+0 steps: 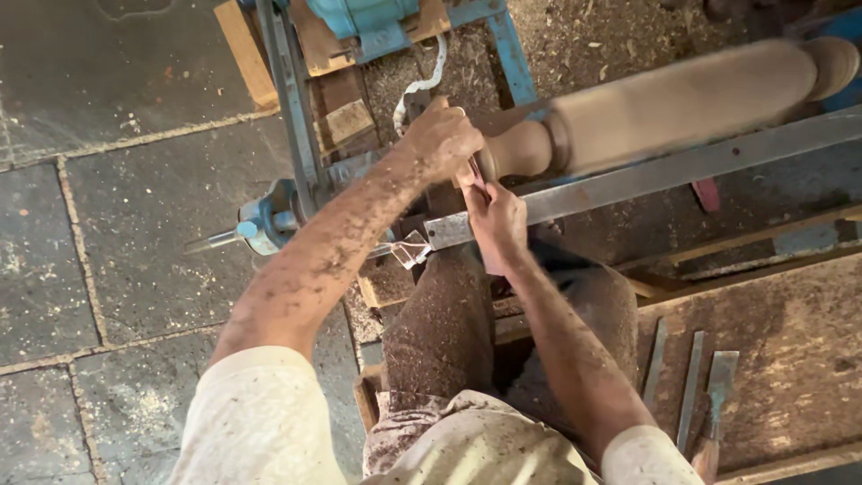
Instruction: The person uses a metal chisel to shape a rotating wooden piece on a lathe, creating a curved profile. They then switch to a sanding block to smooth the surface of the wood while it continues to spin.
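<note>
A woodturner's left hand [442,139] and right hand [496,218], fingers curled tight around a chisel [474,172], press it to the blurred wooden spindle [664,103] at the lathe's left end; bracing on the steel tool rest [646,172] should steady the cut.

Dusty workshop floor seen from above

Large dark stone slabs [135,224] with pale joints cover the floor on the left, dusted with sawdust (thickest near the lower left). A blue-painted metal frame [512,54] stands at the top over wood planks [341,121], with shavings heaped on the ground behind it. At lower right lies a worn wooden board [790,359], brown and stained, in soft, even daylight.
</note>
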